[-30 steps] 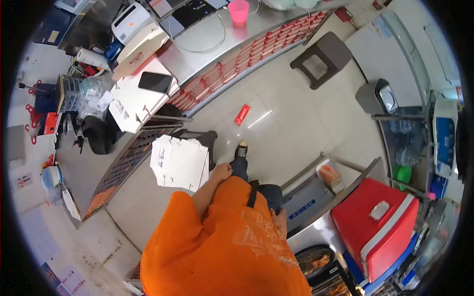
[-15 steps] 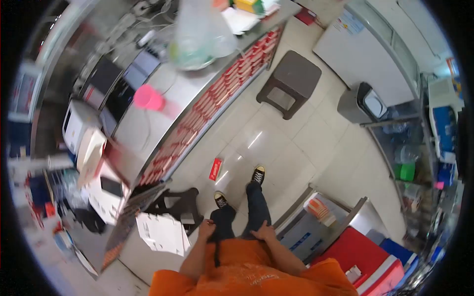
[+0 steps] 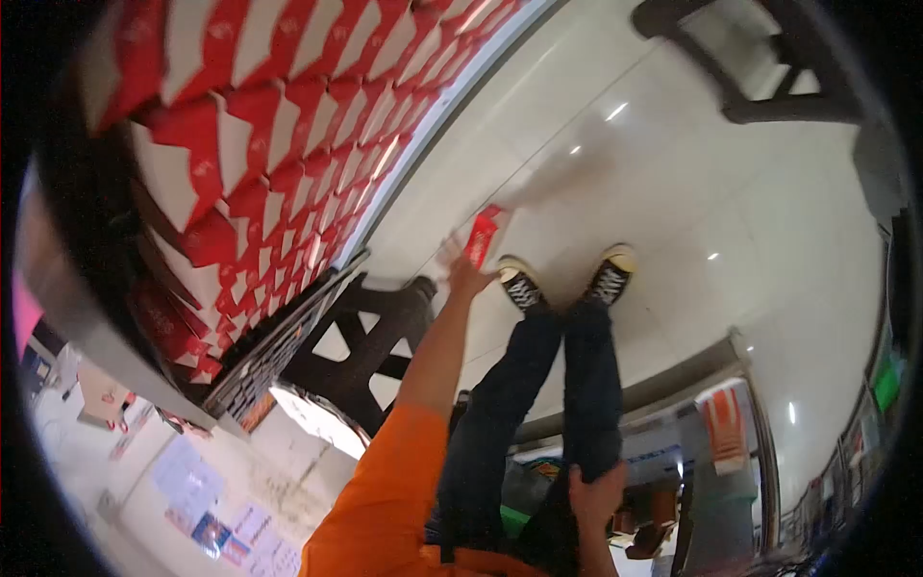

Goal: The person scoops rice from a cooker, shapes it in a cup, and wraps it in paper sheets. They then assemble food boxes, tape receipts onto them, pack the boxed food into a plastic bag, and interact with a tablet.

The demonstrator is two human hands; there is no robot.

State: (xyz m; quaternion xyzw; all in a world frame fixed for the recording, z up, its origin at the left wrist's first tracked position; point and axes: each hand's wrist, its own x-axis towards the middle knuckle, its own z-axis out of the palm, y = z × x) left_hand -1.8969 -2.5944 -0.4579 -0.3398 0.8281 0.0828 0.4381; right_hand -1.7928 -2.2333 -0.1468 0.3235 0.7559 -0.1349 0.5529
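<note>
A flat red packet (image 3: 480, 240) lies on the tiled floor, left of the black shoes. My left hand (image 3: 463, 273) is stretched down over the near end of the packet, its fingers spread and blurred; whether they touch it I cannot tell. On the thigh of the dark jeans (image 3: 591, 404) rests my right hand (image 3: 596, 492), with its fingers partly hidden against the leg and any hold on something not visible.
Stacked red and white folded boxes (image 3: 288, 144) fill the shelf at upper left. A dark stool (image 3: 361, 351) stands beside my left forearm, another stool (image 3: 769, 58) at upper right. An open-topped unit (image 3: 726, 423) is at lower right.
The view has dropped closer to the floor. My left hand has moved from near the thigh out to the red packet, its fingers now spread. My right hand stays by the leg.
</note>
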